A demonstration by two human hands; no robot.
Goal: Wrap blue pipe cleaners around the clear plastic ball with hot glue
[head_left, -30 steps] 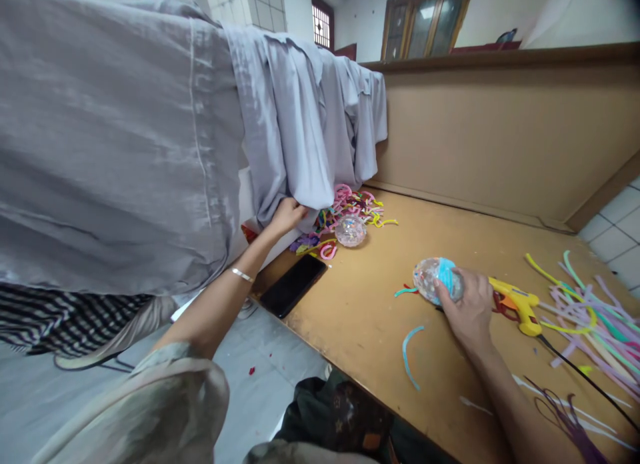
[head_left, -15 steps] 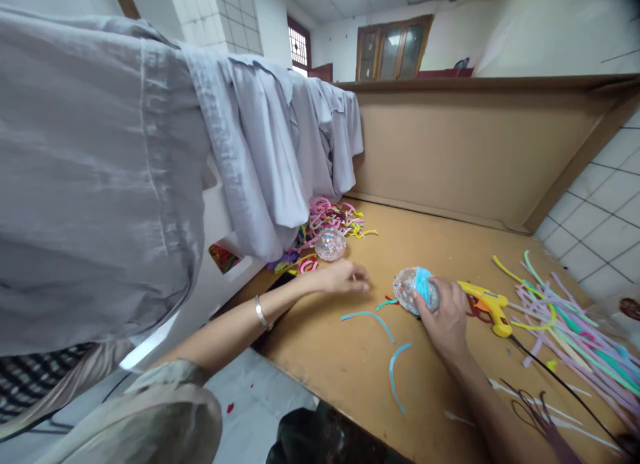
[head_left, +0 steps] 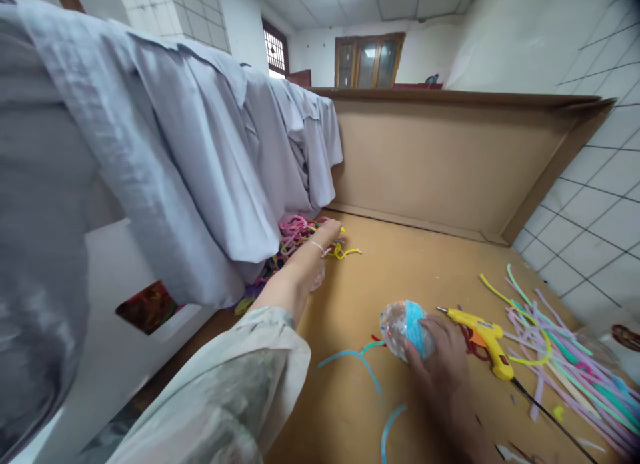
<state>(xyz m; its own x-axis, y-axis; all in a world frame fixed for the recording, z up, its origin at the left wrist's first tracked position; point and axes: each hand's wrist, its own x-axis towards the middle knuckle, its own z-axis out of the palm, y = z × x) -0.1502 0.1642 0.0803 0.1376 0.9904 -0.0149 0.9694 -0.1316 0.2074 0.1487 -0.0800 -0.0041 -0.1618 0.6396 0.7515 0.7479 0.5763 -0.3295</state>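
My right hand [head_left: 443, 357] grips a clear rounded plastic bottle piece [head_left: 395, 327] with a light-blue band [head_left: 414, 321] around it, on the table. Stretched far forward, my left hand [head_left: 330, 229] reaches the heap of coloured pipe cleaners [head_left: 295, 234] beside the hanging cloth. Its fingers are mostly hidden, so I cannot see what they touch. Under my left forearm a second clear plastic piece [head_left: 319, 276] shows in part. Blue pipe cleaner strips [head_left: 345, 354] lie near the held piece. Just right of my right hand rests a yellow glue gun [head_left: 477, 327].
Grey-lilac cloth [head_left: 210, 151] hangs along the left side. A cardboard panel [head_left: 425, 164] stands at the table's back. Long pastel pipe cleaners [head_left: 565, 344] spread on the right, near the glue gun's black cord [head_left: 545, 411]. A tiled wall [head_left: 595, 191] borders the right.
My left hand has moved forward from the middle of the table to the pipe cleaner heap. My right hand keeps hold of the banded plastic piece. The view has shifted.
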